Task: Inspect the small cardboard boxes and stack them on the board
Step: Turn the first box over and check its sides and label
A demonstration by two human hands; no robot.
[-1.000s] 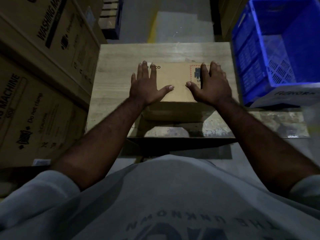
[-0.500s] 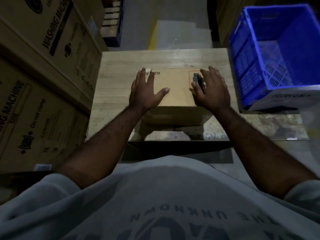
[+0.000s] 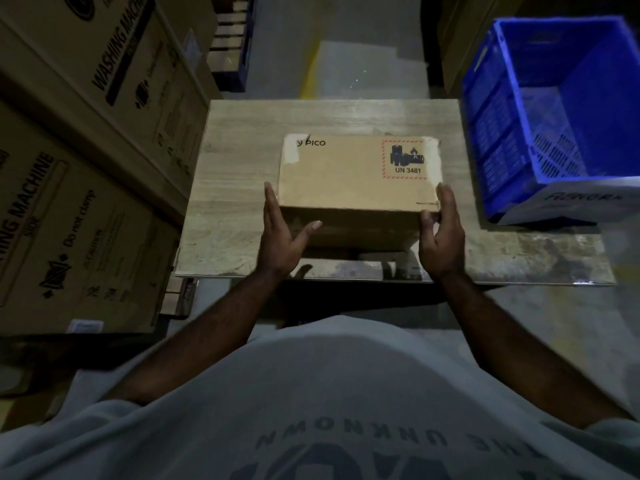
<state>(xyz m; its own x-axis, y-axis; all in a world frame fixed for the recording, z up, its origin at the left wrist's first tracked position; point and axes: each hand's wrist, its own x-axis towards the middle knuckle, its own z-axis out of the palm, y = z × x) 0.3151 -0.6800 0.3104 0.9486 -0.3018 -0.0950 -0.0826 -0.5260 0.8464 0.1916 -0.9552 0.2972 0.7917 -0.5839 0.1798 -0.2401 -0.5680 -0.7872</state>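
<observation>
Bracketing the near corners of the small cardboard box (image 3: 356, 174), the left hand (image 3: 280, 240) and right hand (image 3: 441, 244) were spread wide, fingers straight along its sides and thumbs on its near face, probably to square it up. It sat in the middle of the board (image 3: 242, 202), label up for checking, with the blue crate (image 3: 554, 116) to its right.

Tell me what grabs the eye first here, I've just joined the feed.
The small cardboard box at the middle of the wooden board, with a red-bordered UN 3481 label at its top right corner, draws the eye first. The left hand and right hand flank its near corners, fingers straight against its sides. A bright blue crate stands to the right, and large washing machine cartons line the left.
</observation>
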